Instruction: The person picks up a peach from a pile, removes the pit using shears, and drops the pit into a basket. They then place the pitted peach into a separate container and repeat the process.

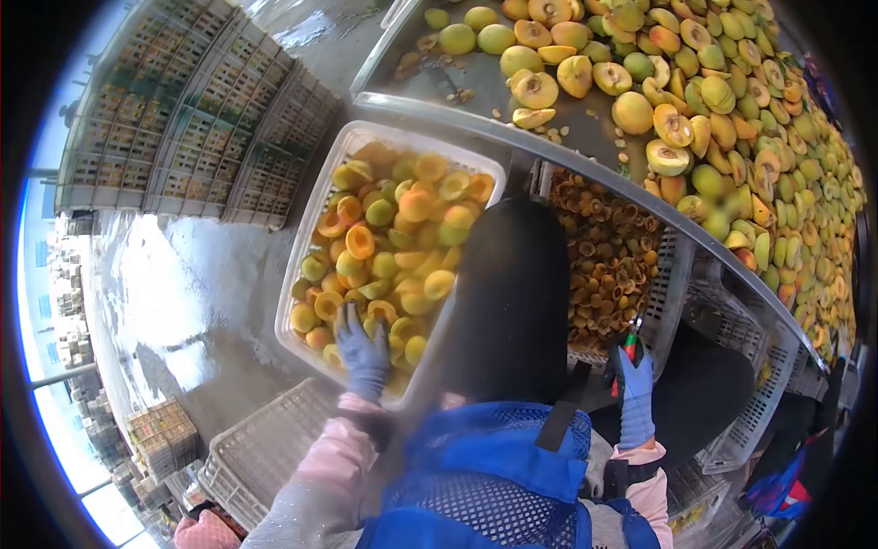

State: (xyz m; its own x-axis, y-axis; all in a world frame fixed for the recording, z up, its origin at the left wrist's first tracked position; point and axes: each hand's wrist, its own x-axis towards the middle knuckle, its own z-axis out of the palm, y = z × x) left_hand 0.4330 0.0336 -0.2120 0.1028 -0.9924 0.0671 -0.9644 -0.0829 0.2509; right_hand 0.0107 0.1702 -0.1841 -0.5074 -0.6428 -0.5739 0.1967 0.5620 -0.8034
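Observation:
My left hand (363,355), in a grey-blue glove, lies with its fingers spread on the fruit halves (384,247) at the near left part of a white crate (285,306). Nothing shows in its grasp. My right hand (633,371), gloved alike, is closed around a tool with red and green handles (631,344) and a metal tip pointing away from me. It is beside a crate of brown pits and scraps (608,274), right of my knee.
A metal table (585,160) heaped with yellow-green fruit (732,119), whole and halved, spans the upper right. Stacked crates (192,119) stand upper left, with more crates (274,439) lower left. Another person's pink head covering (208,531) shows at the bottom left.

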